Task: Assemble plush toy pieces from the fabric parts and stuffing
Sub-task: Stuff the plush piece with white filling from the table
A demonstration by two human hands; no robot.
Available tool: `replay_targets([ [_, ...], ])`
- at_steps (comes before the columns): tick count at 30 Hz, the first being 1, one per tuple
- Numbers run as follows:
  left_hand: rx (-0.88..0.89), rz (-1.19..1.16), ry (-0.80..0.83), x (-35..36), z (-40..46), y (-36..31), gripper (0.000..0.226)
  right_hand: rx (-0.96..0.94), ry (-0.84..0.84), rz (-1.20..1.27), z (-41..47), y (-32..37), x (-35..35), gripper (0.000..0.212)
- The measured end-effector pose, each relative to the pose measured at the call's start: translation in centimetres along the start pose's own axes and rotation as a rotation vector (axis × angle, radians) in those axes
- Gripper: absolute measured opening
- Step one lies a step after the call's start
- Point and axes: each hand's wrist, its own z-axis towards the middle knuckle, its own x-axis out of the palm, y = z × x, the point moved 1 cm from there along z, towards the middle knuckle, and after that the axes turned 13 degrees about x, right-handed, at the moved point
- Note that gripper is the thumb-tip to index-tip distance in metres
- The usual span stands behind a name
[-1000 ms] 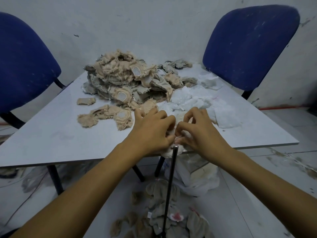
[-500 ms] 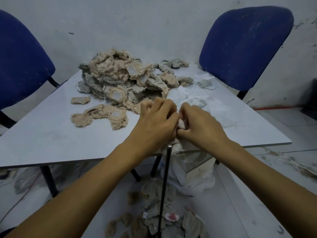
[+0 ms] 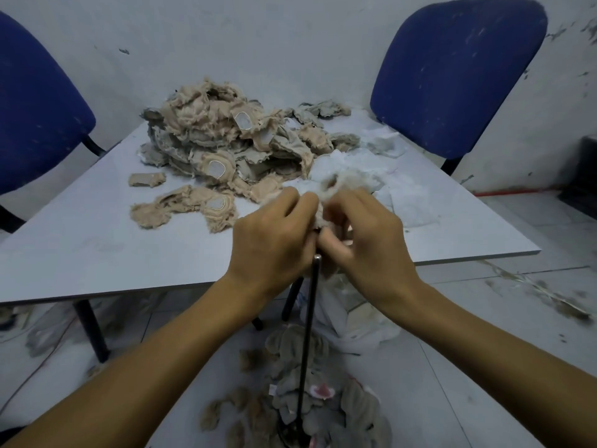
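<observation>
My left hand (image 3: 274,236) and my right hand (image 3: 365,234) meet over the table's front edge, both closed on a small beige plush piece (image 3: 323,208) with white stuffing poking out of its top. The piece sits on the tip of a thin upright black rod (image 3: 308,334) that rises from the floor. Most of the piece is hidden by my fingers. A heap of beige fabric parts (image 3: 232,143) lies at the table's back, and loose white stuffing (image 3: 361,176) is spread just behind my hands.
The grey table (image 3: 80,247) has a few separate fabric pieces (image 3: 184,208) at left. Blue chairs stand at the left (image 3: 35,101) and back right (image 3: 452,72). Finished plush pieces (image 3: 307,412) and a white bag (image 3: 349,321) lie on the floor below.
Both hands have shifted slightly up and forward on the rod's tip, and white stuffing now shows above the fingers. The camera has tilted a little.
</observation>
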Motion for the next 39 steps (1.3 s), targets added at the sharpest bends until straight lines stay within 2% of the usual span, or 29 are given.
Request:
replay_targets([
  [4, 0.057, 0.014, -0.208, -1.6, -1.0, -0.1, 0.016, -0.211, -0.094, 0.005, -0.9, 1.4, -0.9, 0.003],
  [11, 0.210, -0.004, -0.268, -3.2, -2.6, -1.5, 0.028, -0.339, -0.172, 0.052, -2.8, 0.7, -2.1, 0.002],
  [15, 0.352, 0.000, -0.241, -2.6, -4.0, -2.3, 0.036, -0.428, -0.050, 0.056, -4.9, -0.3, -1.6, 0.010],
  [19, 0.437, -0.149, -0.100, -2.4, -5.7, -1.9, 0.024, -0.318, 0.106, -0.006, -6.4, -0.9, -0.6, 0.011],
  [23, 0.313, -0.054, -0.143, -3.6, -4.7, -1.6, 0.015, -0.224, 0.232, 0.163, -5.9, -0.9, -0.8, 0.016],
  [26, 0.239, -0.014, 0.034, -3.9, -3.0, -0.7, 0.039, 0.008, 0.293, 0.389, -5.7, -1.3, -1.5, 0.028],
  [28, 0.174, -0.148, 0.216, -3.8, -2.5, 0.1, 0.052, 0.082, 0.251, 0.369, -4.9, -1.7, -2.1, 0.041],
  [30, 0.042, -0.425, 0.309, -3.6, -2.5, 0.6, 0.053, 0.128, 0.219, 0.254, -3.7, -2.3, -2.6, 0.050],
  [32, -0.027, -0.589, 0.240, -3.4, -2.8, 0.6, 0.043, 0.078, 0.193, 0.024, -2.9, -2.6, -2.9, 0.052],
  [34, -0.067, -0.693, 0.105, -3.3, -3.0, 0.6, 0.040, 0.005, 0.144, -0.108, -2.5, -2.8, -3.2, 0.032],
  [36, -0.085, -0.816, 0.014, -3.4, -3.3, 0.7, 0.033, -0.039, 0.175, 0.006, -2.3, -2.6, -3.6, 0.015],
  [37, -0.088, -0.865, 0.014, -3.4, -3.6, 0.9, 0.030, -0.081, 0.218, 0.082, -2.3, -2.3, -3.8, 0.015],
  [39, -0.140, -0.925, 0.112, -3.3, -4.2, 1.2, 0.029, -0.149, 0.316, 0.139, -2.9, -2.0, -3.7, 0.025],
])
